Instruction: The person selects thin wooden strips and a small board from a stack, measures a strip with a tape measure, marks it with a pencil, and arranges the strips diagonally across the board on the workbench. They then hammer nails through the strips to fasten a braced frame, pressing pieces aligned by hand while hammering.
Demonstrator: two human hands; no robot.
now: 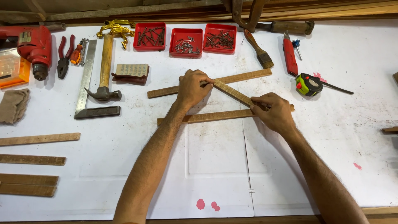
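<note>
White worktop carries two parallel wooden strips. Left hand and right hand each pinch an end of a diagonal wooden strip bridging them; both ends hidden under fingers.

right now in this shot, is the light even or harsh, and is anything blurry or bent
Head view: light is soft and even, with faint shadows beside the left hand, right hand and hammer; no glare on the white table; the slanted wood strip between the hands is sharp; the table's far edge bows slightly, a wide-lens bend; the red drill is cut off at the left edge.
</note>
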